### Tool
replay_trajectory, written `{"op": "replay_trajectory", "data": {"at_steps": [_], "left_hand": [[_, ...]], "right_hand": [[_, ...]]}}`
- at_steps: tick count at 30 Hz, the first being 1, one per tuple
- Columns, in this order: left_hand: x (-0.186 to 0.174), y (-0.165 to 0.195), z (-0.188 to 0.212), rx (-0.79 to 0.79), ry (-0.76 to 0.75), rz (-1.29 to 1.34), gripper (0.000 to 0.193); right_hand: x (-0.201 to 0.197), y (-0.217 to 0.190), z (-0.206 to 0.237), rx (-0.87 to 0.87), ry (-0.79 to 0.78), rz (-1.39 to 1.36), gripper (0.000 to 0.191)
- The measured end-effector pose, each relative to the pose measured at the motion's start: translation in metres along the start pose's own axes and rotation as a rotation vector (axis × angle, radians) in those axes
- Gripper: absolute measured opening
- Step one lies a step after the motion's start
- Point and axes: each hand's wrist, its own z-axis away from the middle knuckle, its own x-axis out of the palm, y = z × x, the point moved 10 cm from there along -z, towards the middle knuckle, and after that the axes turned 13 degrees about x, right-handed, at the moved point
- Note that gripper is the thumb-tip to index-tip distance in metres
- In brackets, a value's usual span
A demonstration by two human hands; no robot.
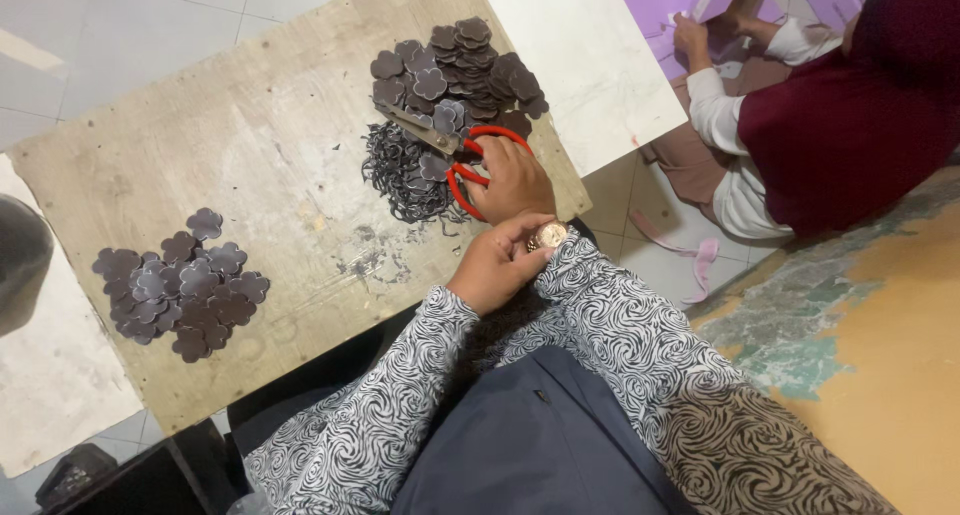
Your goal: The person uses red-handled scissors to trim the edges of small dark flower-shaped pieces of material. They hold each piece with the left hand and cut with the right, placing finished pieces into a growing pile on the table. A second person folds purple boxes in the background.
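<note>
Right hand point(513, 180) rests on the red scissors point(462, 155), fingers curled over the handles, on a wooden worktop point(260, 145); left hand point(495, 267) closes around the right wrist at a watch point(547, 236). Dark flower cutouts point(455, 70) and scraps point(400, 175) lie just beside the blades

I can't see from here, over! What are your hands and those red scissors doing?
Right hand resting on red-handled scissors, on the board. Left hand touching the right wrist by the watch. Flower cutouts and scrap strips crowd the blades.
</note>
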Motion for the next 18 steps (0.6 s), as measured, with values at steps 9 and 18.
{"op": "replay_trajectory", "data": {"at_steps": [9, 18], "left_hand": [[-0.005, -0.008, 0.006, 0.008, -0.004, 0.036, 0.047], [-0.042, 0.014, 0.014, 0.134, 0.249, -0.360, 0.027]], "right_hand": [[0.002, 0.000, 0.000, -0.004, 0.009, -0.016, 0.054], [0.025, 0.029, -0.005, 0.181, -0.143, -0.095, 0.041]]}}
